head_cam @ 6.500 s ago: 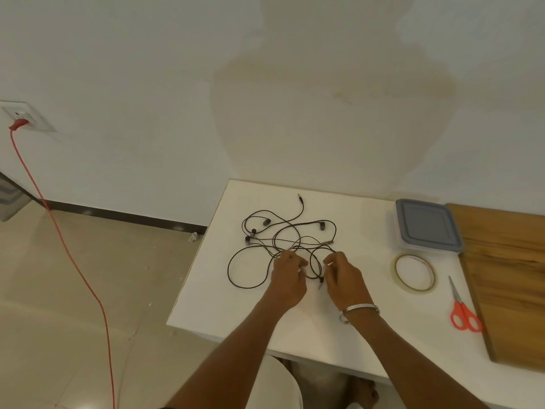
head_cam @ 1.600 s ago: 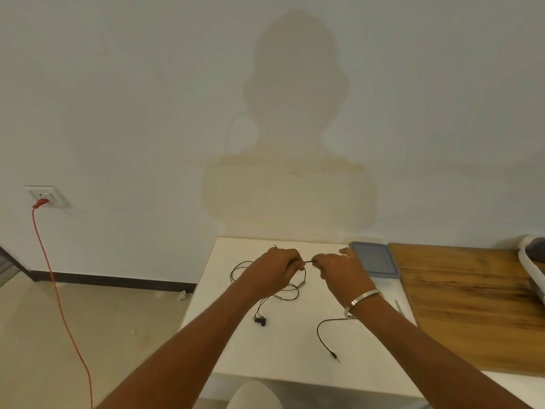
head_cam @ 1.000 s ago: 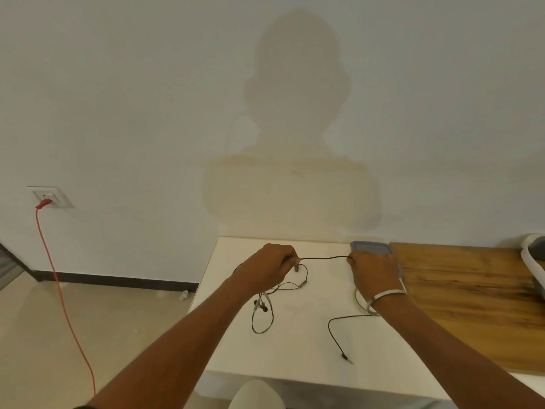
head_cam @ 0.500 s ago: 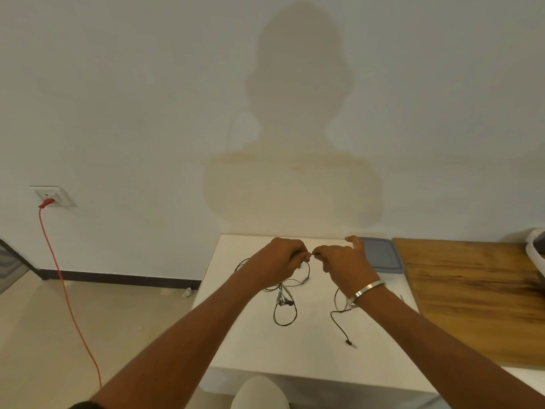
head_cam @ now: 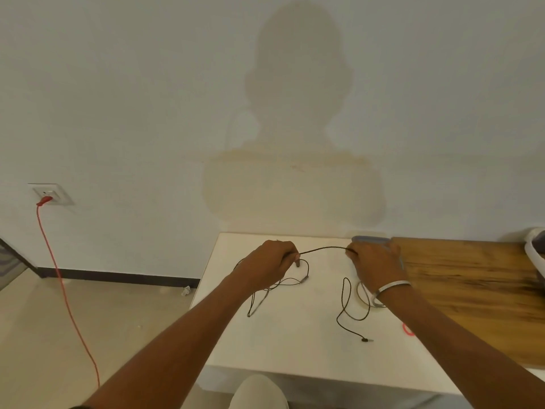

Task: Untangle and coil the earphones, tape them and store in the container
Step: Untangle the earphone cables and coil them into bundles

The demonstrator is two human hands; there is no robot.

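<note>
The black earphones (head_cam: 323, 248) are held above the white table (head_cam: 295, 343), a short stretch of cable spanning between both hands. My left hand (head_cam: 269, 265) pinches the cable at its left end, with loops hanging down under it. My right hand (head_cam: 374, 261) grips the right end, and the plug end trails from it in a curl onto the table, ending at the jack (head_cam: 365, 339). The grey-lidded container (head_cam: 368, 239) sits at the back, mostly hidden behind my right hand. The tape roll (head_cam: 363, 295) lies under my right wrist, partly covered.
A wooden board (head_cam: 472, 284) covers the table's right side. Only a bit of a red scissor handle (head_cam: 408, 330) shows beside my right forearm. A white object (head_cam: 535, 255) sits at the far right edge. A red cord (head_cam: 63, 290) hangs from a wall socket at left.
Half a second ago my hands were close together on the cable; now my right hand has slid right along it, drawing out a longer stretch. The plug end has shifted right on the table.
</note>
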